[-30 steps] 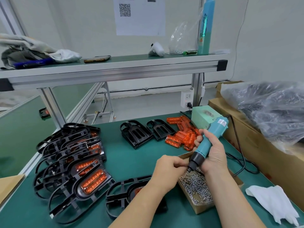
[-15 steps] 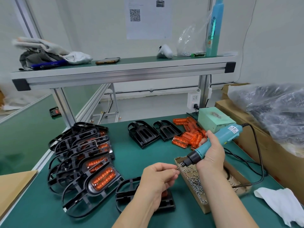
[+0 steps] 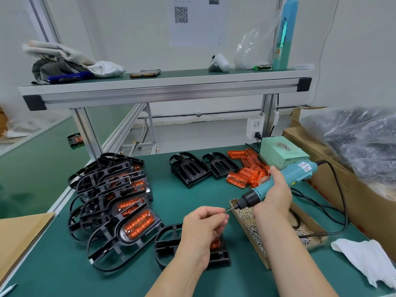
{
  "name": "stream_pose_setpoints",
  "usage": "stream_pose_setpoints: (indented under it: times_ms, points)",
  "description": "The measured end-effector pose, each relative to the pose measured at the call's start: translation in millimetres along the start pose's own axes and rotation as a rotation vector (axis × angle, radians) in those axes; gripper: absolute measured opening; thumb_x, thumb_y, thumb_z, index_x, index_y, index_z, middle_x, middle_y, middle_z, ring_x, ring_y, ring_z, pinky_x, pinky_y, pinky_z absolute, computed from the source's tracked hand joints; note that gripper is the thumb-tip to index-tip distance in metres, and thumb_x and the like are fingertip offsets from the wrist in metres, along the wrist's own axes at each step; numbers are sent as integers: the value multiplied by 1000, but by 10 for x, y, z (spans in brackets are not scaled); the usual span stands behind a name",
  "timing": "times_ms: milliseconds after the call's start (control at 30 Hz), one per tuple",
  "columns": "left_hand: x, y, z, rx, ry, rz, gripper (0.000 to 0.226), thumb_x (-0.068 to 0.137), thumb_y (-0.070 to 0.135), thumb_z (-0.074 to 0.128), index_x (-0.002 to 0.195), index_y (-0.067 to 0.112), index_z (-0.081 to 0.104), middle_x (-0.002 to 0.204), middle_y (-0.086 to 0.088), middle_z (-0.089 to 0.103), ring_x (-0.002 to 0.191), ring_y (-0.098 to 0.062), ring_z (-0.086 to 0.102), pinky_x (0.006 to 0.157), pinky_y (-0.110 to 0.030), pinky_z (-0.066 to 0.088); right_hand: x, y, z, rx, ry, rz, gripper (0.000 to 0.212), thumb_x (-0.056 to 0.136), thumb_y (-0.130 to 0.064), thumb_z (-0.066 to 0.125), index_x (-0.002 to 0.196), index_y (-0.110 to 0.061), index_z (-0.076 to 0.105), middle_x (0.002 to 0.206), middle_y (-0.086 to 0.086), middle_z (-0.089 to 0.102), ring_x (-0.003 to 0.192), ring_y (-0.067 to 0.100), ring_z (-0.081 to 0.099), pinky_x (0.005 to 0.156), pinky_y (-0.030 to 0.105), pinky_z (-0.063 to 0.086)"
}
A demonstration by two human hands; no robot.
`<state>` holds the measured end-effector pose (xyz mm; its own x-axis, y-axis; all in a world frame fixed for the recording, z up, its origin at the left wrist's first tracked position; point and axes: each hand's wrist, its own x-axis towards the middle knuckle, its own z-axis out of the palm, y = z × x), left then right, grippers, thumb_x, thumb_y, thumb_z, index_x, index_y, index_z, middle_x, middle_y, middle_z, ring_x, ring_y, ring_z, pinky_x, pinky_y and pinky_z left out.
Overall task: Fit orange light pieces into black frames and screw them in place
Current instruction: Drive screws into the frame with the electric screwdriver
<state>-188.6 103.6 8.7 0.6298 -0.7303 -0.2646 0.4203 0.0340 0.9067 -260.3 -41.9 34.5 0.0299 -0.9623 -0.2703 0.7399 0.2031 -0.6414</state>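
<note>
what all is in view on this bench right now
finished lights: a stack, black and orange, table left
frame: one, black, under the left hand
empty frames: two, black, table back
orange pieces: a pile, orange, back right
screwdriver: one, teal, in the right hand
screw box: one, brown, beneath the screwdriver
power box: one, pale green, back right
cloth: one, white, front right
phone: one, dark, shelf
left hand: pinches a screw at the screwdriver's tip
right hand: grips the screwdriver

green box (image 3: 285, 150): "LED" on its front side
paper sheet (image 3: 194, 24) on wall: a QR code; the rest is too small to read
screwdriver (image 3: 300, 172): white sticker, print too blurred to read
</note>
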Motion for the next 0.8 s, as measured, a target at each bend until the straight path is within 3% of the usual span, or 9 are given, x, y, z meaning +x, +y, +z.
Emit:
stream_pose_setpoints:
  times_ms: [200,533,800]
  points:
    - [-12,-11,2,-28,-14,-1,16,77,-8,74,75,7,76,88,-21,73,69,-16,67,63,-23,54,-42,29,35,2,-15,-12,20,85,-16,77,97,-17,61,54,-12,62,52,3,59,50,19,49]
    - [-42,-49,-25,-101,-5,-14,14,77,-10,73,78,4,76,88,-21,72,70,-17,68,63,-23,55,-67,43,8,-17,-20,-37,18,87,-15,75,95,-17,59,55,-12,62,54,3,59,53,19,49]
    - [-75,-188,6,140,93,196,20,82,-3,73,76,15,78,74,-7,74,66,-13,62,64,-26,47,-70,124,-24,-87,32,-83,17,85,-17,74,93,-19,59,58,-8,58,57,8,56,68,31,47]
